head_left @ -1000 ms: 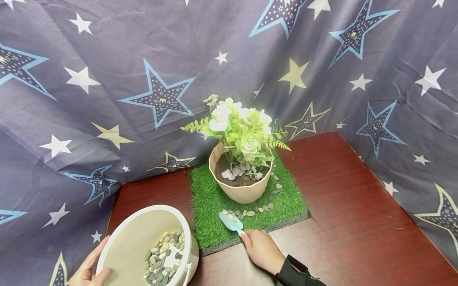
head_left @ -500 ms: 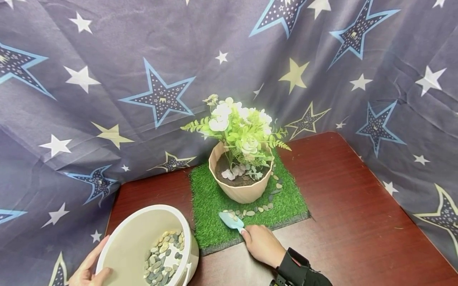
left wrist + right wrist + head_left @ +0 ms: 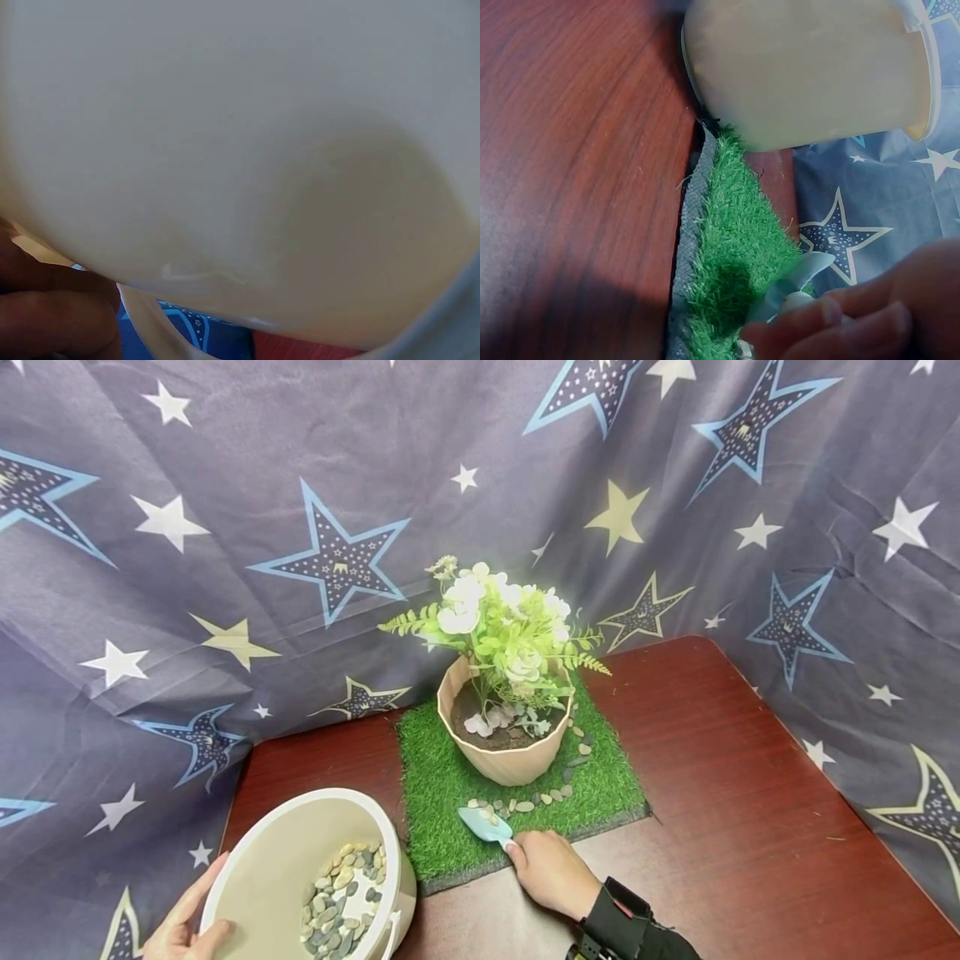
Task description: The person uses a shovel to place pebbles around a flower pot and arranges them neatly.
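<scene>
My left hand (image 3: 183, 927) grips the near rim of a cream bucket (image 3: 277, 852) that is tilted toward me and holds several grey and tan pebbles (image 3: 341, 897). The bucket's wall (image 3: 240, 150) fills the left wrist view, with my fingers (image 3: 52, 315) at its lower edge. My right hand (image 3: 551, 872) holds a small light-blue scoop (image 3: 483, 824) by its handle, its blade low over the green turf mat (image 3: 442, 785) near a curved row of pebbles (image 3: 525, 803). The right wrist view shows the scoop (image 3: 791, 289) over the mat (image 3: 731, 247) with the bucket (image 3: 810, 67) behind.
A beige pot (image 3: 510, 760) with soil, white flowers and green fronds (image 3: 498, 627) stands on the mat. The mat lies on a dark red wooden table (image 3: 712, 760). A blue star-printed cloth (image 3: 225, 527) hangs behind and at both sides.
My right hand and the scoop have shifted slightly toward the pebble row on the mat. The bucket and left hand stay where they were.
</scene>
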`<state>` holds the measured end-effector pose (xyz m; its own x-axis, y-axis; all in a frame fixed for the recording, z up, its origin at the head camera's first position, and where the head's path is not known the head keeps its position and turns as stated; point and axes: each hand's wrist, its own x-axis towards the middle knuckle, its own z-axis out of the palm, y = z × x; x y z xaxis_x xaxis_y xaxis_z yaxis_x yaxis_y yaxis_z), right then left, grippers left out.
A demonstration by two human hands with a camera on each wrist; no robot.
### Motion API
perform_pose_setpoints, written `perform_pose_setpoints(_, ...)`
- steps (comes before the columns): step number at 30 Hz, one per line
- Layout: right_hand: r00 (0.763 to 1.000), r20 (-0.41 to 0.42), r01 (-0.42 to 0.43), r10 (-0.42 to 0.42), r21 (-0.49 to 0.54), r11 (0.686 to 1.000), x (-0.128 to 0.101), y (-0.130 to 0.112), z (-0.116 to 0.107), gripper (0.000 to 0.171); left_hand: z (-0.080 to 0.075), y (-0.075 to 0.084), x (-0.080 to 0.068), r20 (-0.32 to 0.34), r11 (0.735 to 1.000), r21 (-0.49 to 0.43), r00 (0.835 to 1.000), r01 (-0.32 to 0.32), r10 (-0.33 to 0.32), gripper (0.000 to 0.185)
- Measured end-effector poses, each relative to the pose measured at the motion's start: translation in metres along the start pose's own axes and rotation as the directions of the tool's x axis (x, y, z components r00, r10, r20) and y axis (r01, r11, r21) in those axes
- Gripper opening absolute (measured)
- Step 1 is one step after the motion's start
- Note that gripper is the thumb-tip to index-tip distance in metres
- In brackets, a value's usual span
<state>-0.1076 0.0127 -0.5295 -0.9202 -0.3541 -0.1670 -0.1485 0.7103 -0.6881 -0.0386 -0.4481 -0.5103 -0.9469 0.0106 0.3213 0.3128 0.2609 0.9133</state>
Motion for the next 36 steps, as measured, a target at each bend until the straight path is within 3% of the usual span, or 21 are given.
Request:
perform_pose_setpoints(10,0.998,-0.027,0.053,-0.054,-0.039,0.998,-0.0003,0.0036,0.0004,0.031,0.0036,0.002,-0.0007,-0.032,1.0,-0.026,0.999,0.0,-0.001,0.088)
perform_pose_setpoints(19,0.999,0.021,0.037,-0.037,-0.011,0.999,0.0046,0.0056,-0.0029,0.03,0.0018,-0.001,-0.0013,-0.013,1.0,0.004,1.0,-0.005,0.005,0.089)
perform_pose_setpoints(27,0.999,0.012,0.037,-0.036,-0.017,0.999,0.0035,0.009,-0.0011,0.03,0.0021,0.0023,-0.0013,-0.032,0.999,-0.022,0.999,0.03,-0.031,0.089)
perform_pose_setpoints(36,0.999,-0.012,0.051,-0.051,-0.056,0.997,0.0013,0.0065,-0.004,0.032,-0.0027,0.0003,-0.0008,0.025,0.998,0.059,1.0,-0.015,0.014,0.091)
